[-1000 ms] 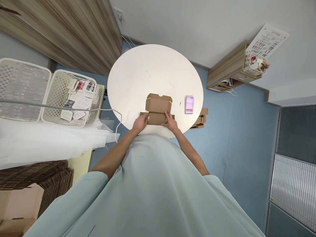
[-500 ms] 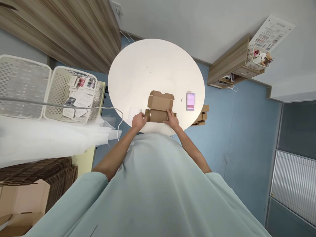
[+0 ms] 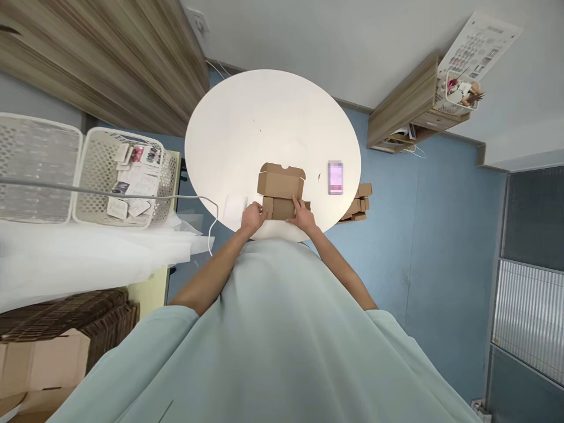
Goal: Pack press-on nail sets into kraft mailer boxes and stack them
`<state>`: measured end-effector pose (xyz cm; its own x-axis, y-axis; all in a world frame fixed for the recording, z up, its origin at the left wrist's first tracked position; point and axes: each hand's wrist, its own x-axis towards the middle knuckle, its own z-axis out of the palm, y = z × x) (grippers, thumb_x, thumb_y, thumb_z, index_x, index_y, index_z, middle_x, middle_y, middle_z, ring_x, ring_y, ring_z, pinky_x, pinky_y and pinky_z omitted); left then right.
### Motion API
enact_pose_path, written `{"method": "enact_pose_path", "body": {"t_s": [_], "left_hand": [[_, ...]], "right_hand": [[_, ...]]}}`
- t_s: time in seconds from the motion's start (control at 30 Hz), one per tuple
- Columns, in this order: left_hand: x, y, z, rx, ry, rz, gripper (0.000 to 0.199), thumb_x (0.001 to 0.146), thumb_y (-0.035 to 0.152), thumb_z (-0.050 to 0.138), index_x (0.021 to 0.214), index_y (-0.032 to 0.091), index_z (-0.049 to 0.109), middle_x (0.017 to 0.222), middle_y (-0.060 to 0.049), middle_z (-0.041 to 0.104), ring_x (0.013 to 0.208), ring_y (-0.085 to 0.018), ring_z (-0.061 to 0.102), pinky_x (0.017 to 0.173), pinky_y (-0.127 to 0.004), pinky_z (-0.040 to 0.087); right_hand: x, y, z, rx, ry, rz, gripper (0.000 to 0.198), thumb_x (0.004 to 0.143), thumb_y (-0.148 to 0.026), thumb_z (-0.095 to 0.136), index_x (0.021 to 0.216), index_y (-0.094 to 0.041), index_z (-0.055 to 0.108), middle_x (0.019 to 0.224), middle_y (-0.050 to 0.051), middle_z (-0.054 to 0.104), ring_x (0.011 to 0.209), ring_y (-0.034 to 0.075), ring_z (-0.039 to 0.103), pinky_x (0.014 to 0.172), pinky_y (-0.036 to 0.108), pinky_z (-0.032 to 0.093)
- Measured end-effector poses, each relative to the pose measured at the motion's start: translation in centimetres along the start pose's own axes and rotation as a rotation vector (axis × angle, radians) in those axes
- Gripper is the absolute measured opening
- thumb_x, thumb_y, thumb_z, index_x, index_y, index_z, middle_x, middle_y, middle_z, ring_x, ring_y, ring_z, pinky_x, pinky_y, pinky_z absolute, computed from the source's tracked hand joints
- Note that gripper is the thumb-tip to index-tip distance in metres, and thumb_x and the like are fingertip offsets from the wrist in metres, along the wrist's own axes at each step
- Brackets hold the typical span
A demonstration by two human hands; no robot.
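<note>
Head view: the brown box [image 3: 284, 209] lies partly folded on the near part of the round white bench [image 3: 273, 111], between the person's two hands. Half a second ago its left flap [image 3: 268, 207] stood out at the side with a slot showing next to it; now the flap is turned inward over the left end of the base, and the slot is covered. The left hand [image 3: 253, 218] has come in toward the box with it, while the right hand [image 3: 304, 217] keeps its place at the right end.

The left fingers are bent and touch the flap's outer side; whether they pinch it I cannot tell. The right hand is spread, forefinger pointing away across the base and thumb near its front edge. The right flap [image 3: 307, 205] sticks out flat past that hand. Both forearms reach forward and inward, the left one more bent at the wrist.

The lid [image 3: 282, 183] lies open on the far side, as before. A white sheet [image 3: 235, 207] lies left of the left hand, and a blurred pink item [image 3: 335, 178] rests to the right.
</note>
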<state>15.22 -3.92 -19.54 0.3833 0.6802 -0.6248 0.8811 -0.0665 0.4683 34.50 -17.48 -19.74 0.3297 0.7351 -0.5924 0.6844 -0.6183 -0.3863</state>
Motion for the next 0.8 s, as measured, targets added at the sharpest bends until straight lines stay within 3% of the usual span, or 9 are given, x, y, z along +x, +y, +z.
{"method": "enact_pose_path", "body": {"t_s": [0.2,0.37,0.5,0.63,0.7,0.8], "left_hand": [[0.2,0.0,0.3,0.109,0.002,0.006,0.012,0.1,0.021,0.059,0.112,0.021,0.061,0.123,-0.016,0.074,0.115,-0.032,0.071,0.092,-0.04,0.055],[0.0,0.5,0.6,0.234,0.027,0.017,0.018,0.097,0.017,0.057,0.114,0.018,0.061,0.122,-0.02,0.071,0.112,-0.036,0.07,0.089,-0.043,0.056],[-0.1,0.8,0.8,0.266,0.037,0.025,0.022,0.097,0.017,0.056,0.118,0.016,0.061,0.123,-0.021,0.071,0.111,-0.037,0.07,0.09,-0.044,0.056],[-0.1,0.9,1.0,0.25,0.05,0.003,0.025,0.097,0.016,0.055,0.121,0.015,0.062,0.124,-0.022,0.07,0.111,-0.038,0.071,0.091,-0.045,0.056],[-0.1,0.9,1.1,0.252,0.056,-0.002,0.025,0.097,0.016,0.054,0.121,0.014,0.062,0.125,-0.023,0.07,0.111,-0.039,0.071,0.091,-0.046,0.056],[-0.2,1.0,1.1,0.261,0.059,0.011,0.025,0.099,0.016,0.052,0.122,0.013,0.062,0.125,-0.024,0.069,0.111,-0.039,0.07,0.094,-0.047,0.056]], "right_hand": [[0.0,0.1,0.1,0.002,-0.012,-0.018,0.121,0.088,-0.041,0.091,0.18,-0.035,0.012,0.177,0.018,0.036,0.136,0.037,0.068,0.099,0.044,0.063],[-0.5,0.0,0.4,0.04,0.023,-0.048,0.116,0.089,-0.038,0.09,0.18,-0.032,0.018,0.176,0.018,0.038,0.145,0.038,0.062,0.104,0.045,0.063],[-2.5,1.0,0.6,0.142,0.186,-0.065,0.082,0.102,-0.033,0.071,0.174,-0.027,0.033,0.172,0.016,0.045,0.149,0.032,0.057,0.11,0.043,0.059],[-4.3,2.9,0.8,0.264,0.387,0.126,0.052,0.109,-0.032,0.056,0.159,-0.018,0.05,0.152,0.017,0.063,0.137,0.026,0.064,0.107,0.038,0.057],[-4.4,3.7,0.9,0.309,0.368,0.255,0.042,0.109,-0.033,0.058,0.147,-0.015,0.058,0.142,0.017,0.069,0.123,0.025,0.07,0.101,0.036,0.058],[-4.0,4.2,0.9,0.342,0.292,0.337,0.021,0.109,-0.03,0.056,0.122,-0.017,0.067,0.128,0.013,0.076,0.113,0.022,0.074,0.098,0.033,0.056]]}}
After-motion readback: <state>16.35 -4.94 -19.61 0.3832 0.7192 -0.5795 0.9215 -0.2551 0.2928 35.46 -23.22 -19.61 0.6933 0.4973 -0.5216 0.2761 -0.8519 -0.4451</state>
